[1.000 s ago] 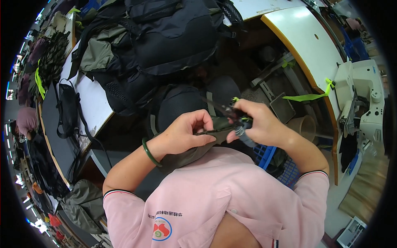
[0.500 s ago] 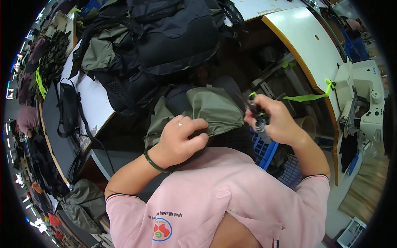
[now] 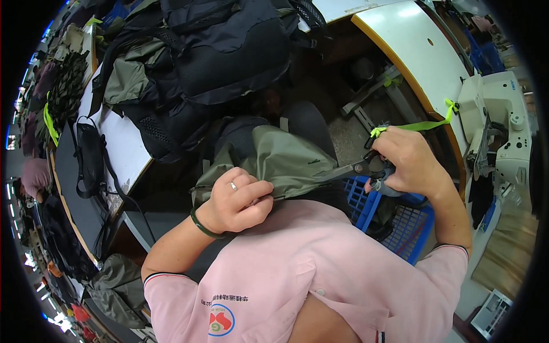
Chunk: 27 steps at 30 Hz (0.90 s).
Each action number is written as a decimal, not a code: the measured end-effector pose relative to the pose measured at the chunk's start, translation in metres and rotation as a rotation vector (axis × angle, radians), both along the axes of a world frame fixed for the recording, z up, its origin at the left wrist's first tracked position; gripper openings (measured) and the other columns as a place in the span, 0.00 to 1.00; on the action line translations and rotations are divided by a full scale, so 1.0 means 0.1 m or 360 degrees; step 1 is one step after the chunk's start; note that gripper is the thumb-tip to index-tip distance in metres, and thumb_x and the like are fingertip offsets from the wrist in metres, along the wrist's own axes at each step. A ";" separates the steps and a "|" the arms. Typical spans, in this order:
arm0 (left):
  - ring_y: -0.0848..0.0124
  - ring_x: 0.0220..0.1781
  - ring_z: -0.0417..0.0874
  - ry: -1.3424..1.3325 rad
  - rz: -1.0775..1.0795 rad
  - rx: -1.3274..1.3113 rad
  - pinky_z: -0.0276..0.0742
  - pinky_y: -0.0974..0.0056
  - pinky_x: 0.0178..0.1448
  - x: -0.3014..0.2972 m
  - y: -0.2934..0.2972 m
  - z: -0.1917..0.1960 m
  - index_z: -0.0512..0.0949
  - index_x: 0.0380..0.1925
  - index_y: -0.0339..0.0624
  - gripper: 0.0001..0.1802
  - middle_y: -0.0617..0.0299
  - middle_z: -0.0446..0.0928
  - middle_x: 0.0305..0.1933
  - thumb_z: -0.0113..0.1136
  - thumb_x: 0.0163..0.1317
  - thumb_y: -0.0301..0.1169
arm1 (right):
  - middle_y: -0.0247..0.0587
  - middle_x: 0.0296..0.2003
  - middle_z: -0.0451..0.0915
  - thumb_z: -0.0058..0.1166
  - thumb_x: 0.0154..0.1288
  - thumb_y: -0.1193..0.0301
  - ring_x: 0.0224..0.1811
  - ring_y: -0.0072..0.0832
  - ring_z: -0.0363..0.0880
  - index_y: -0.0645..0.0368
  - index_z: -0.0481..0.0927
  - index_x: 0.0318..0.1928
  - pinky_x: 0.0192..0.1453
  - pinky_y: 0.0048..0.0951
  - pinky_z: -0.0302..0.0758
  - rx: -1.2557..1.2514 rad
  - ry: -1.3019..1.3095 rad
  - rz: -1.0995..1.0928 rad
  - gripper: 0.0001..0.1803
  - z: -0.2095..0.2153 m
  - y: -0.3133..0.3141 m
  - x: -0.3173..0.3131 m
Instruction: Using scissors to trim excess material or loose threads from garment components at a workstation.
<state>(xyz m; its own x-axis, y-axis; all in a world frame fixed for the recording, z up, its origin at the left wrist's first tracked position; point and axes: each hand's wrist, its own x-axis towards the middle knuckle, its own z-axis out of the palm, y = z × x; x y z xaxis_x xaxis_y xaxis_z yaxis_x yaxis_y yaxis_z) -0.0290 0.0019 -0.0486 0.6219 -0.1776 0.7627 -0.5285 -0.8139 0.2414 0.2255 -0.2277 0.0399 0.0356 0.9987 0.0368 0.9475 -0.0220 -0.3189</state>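
Observation:
An olive-green fabric piece [image 3: 286,160] lies across my lap. My left hand [image 3: 240,200] pinches its near edge, thumb pressed against the curled fingers. A pair of scissors [image 3: 349,170] sits in my right hand [image 3: 412,163], its fingers wrapped round the handles. The blades point left and reach the right end of the green fabric's edge. Whether they are cutting is too small to tell. Beyond the green fabric, a large dark navy backpack [image 3: 234,63] rests on the work table.
Blue plastic baskets [image 3: 420,228] stand below my right arm. A white sewing machine [image 3: 506,128] is at the right, by a curved white tabletop [image 3: 409,40] with a neon-yellow strap [image 3: 426,124]. At left, a small black pouch [image 3: 88,151] with cords lies on the table.
My right hand has moved right and turned, so the scissor blades now point left onto the fabric's edge. My left hand has shifted slightly left and down, still gripping the fabric.

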 end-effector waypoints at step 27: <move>0.68 0.27 0.72 0.0172 0.0011 -0.0095 0.69 0.65 0.31 0.10 -0.08 0.07 0.75 0.29 0.41 0.09 0.57 0.77 0.40 0.62 0.45 0.27 | 0.41 0.29 0.77 0.70 0.50 0.67 0.33 0.42 0.78 0.59 0.76 0.35 0.38 0.37 0.77 0.0390 0.0301 0.0072 0.16 -0.11 0.32 -0.36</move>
<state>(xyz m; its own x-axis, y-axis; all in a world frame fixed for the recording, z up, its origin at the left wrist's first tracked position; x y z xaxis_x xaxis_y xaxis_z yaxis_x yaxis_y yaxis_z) -0.0194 -0.0065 -0.0415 0.7020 -0.1291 0.7004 -0.4911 -0.8000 0.3448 0.1898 -0.1954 0.0288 0.0206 0.9616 0.2735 0.8693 0.1179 -0.4800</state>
